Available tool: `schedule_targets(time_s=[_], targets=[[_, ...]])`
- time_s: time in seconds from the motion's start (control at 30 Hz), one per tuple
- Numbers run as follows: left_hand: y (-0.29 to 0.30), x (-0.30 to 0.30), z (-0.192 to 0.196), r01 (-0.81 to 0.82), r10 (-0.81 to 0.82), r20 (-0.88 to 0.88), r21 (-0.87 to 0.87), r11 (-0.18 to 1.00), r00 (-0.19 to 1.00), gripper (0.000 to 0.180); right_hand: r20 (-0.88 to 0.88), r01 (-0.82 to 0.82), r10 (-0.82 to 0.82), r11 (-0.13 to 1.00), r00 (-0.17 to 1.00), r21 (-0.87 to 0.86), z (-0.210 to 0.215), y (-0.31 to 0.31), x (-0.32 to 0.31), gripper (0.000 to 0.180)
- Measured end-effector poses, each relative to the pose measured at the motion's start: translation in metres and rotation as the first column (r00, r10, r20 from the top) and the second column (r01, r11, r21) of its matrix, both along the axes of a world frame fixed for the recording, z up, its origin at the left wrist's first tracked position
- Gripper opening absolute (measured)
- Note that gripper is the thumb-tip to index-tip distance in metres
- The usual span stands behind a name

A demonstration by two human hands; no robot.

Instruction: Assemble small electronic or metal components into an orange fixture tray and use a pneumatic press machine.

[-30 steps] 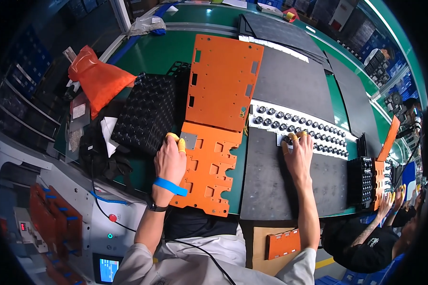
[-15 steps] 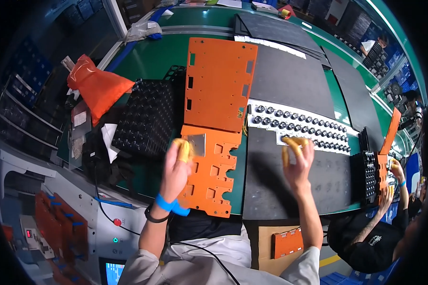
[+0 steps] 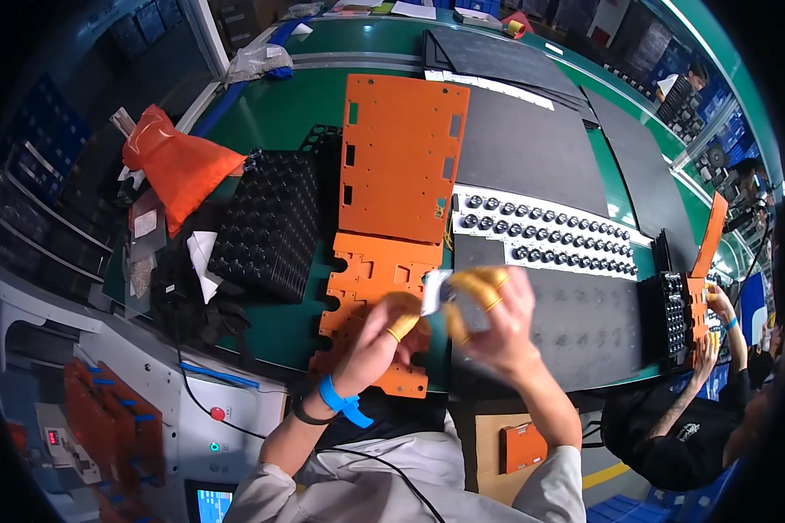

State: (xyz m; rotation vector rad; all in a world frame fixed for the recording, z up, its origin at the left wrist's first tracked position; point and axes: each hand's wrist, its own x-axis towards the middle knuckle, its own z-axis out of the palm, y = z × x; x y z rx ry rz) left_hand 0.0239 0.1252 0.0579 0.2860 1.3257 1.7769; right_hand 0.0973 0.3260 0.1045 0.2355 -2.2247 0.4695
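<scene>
My left hand [image 3: 379,340], with yellow finger covers, is closed at the edge of a small pale plate [image 3: 432,293] tilted above the orange fixture [image 3: 366,277]. My right hand [image 3: 497,318], also in yellow finger covers and blurred, meets it from the right. Its fingers pinch a small dark part [image 3: 447,290] against the plate; the part's exact shape is unclear. Below the hands lies the lower half of the fixture, with notches and square cutouts, partly hidden by my left hand. Its orange lid [image 3: 401,157] stands opened away from me.
Rows of black round parts on white strips [image 3: 541,228] lie right of the fixture on dark mats [image 3: 576,322]. On the left are a stack of black trays [image 3: 266,222] and an orange bag [image 3: 179,166]. A co-worker [image 3: 672,436] sits at the right.
My right hand has come left from the rows of black parts to the fixture. My left hand has moved right and slightly down with the plate, which is now turned nearly edge-on.
</scene>
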Motion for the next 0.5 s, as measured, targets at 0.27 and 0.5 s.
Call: schedule_targets(time_s=[0.27, 0.5], targets=[[-0.009, -0.011, -0.016, -0.076, -0.019, -0.57, -0.143, 0.987, 0.821, 0.017, 0.277, 0.313, -0.37, 0.922, 0.887, 0.23, -0.034, 0.104, 0.003, 0.033], [-0.017, -0.016, -0.011, 0.066, -0.171, -0.532, -0.209, 0.976, 0.829, 0.023, 0.429, 0.372, -0.501, 0.859, 0.752, 0.352, -0.052, 0.111, 0.0, 0.03]])
